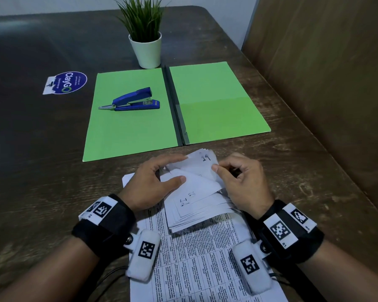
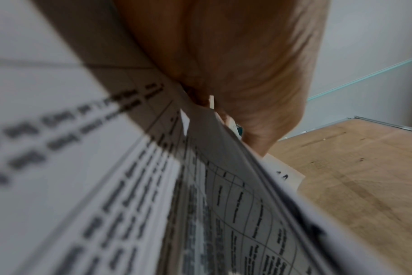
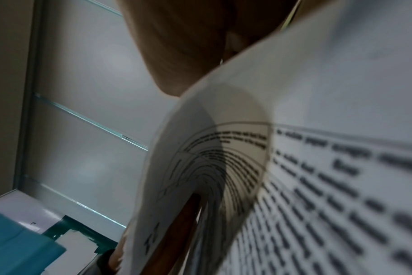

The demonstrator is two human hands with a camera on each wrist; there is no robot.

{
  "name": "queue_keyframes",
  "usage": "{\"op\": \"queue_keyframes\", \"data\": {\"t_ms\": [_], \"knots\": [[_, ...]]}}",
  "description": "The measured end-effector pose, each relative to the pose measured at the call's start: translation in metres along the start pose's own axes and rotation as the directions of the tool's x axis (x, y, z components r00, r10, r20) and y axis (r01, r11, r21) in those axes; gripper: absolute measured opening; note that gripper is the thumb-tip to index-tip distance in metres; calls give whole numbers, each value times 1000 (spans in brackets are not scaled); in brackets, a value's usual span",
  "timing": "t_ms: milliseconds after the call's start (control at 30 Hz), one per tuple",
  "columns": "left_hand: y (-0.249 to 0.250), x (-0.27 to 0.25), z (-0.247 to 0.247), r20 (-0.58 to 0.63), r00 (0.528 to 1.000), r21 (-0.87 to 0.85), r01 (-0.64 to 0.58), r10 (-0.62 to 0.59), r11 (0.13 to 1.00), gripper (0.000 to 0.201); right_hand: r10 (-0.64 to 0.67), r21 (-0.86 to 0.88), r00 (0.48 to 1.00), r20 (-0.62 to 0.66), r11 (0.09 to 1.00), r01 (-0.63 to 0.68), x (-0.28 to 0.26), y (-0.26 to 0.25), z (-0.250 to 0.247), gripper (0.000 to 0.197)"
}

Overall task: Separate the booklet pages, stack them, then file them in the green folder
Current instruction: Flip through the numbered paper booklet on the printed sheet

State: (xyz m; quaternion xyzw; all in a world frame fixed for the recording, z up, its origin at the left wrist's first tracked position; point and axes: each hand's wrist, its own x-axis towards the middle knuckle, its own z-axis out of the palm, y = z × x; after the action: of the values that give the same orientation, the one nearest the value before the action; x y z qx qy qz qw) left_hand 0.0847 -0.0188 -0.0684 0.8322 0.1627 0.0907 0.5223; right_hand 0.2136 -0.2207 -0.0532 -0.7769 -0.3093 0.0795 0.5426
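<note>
Head view: the booklet (image 1: 196,192) is pinched by both grips, left hand (image 1: 155,182) and right hand (image 1: 240,182), over loose pages (image 1: 194,258); the open folder (image 1: 216,101) is unfilled. Wrist views: only curled pages are shown; separation is judged midway

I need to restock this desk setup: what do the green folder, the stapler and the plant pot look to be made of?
Green folder: matte card, it seems; flat, unglossy, with a dark spine strip. Stapler: glossy blue body, plastic or painted metal, with bare metal at the tail. Plant pot: smooth white, ceramic or plastic; cannot tell which.
</note>
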Motion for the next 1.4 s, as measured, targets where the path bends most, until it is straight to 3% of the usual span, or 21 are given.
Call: {"op": "queue_keyframes", "data": {"t_ms": [133,333,433,533,600,700,833,967,1067,1267,1400], "knots": [[3,1,2,-36,999,-40,-26,24,999,19,-53,56,995,-88,997,58,1,-1,-1,24],[-3,4,5,-66,998,-128,-25,16,991,16,-86,126,996,-32,988,89,1,-5,-2,6],[0,3,4,-58,998,-126,-15,7,992,7,-31,114,999,-43,993,35,1,-3,-2,11],[3,2,5,-70,997,-205,5,-20,979,31,127,145,991,-28,982,-122,4,3,-2,18],[4,2,5,-66,997,-235,23,-39,972,40,162,108,987,-10,981,-160,4,7,-1,22],[6,0,5,-75,996,-205,25,-41,978,34,149,18,989,-21,989,-149,5,10,0,24],[6,0,4,-100,995,-133,16,-29,991,19,173,37,985,-18,984,-172,4,10,0,21],[8,0,4,-70,998,-145,-3,-7,989,50,91,-12,994,-56,996,-92,2,6,0,28],[7,0,2,-60,998,-137,-14,6,991,53,49,-101,999,-19,994,-51,0,2,0,30],[8,-1,2,-59,998,-150,14,-23,989,38,9,-130,998,57,992,-2,-1,0,-1,31],[8,-1,3,-57,998,-176,7,-17,984,16,12,-55,1000,-9,998,-12,0,0,0,14]]}}
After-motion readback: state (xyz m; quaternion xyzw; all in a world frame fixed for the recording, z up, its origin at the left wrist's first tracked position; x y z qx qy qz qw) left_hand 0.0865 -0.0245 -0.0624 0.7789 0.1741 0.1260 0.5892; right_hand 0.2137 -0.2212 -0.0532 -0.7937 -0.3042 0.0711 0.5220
